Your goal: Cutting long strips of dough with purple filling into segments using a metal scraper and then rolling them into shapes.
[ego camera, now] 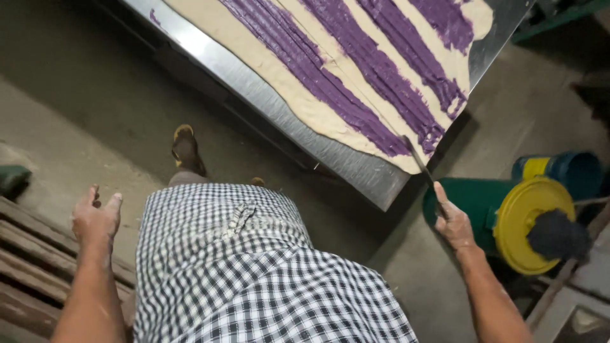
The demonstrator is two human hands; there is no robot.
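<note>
My body from above: checked cloth, bare arms.

I wear a black-and-white checked garment (254, 273), gathered with a small knot at the front. Both forearms are bare, no sleeves reaching my left hand (95, 219) or right hand (453, 222). One foot wears a yellow-soled sandal (185, 147).

One head-worn camera looks steeply down, close over the person's body.

Both arms out, one hand closed, one loose

The right hand (452, 222) is gripped shut, arm stretched forward; the left hand (95, 219) hangs free at the side, fingers loosely spread, thumb out, holding nothing.
</note>
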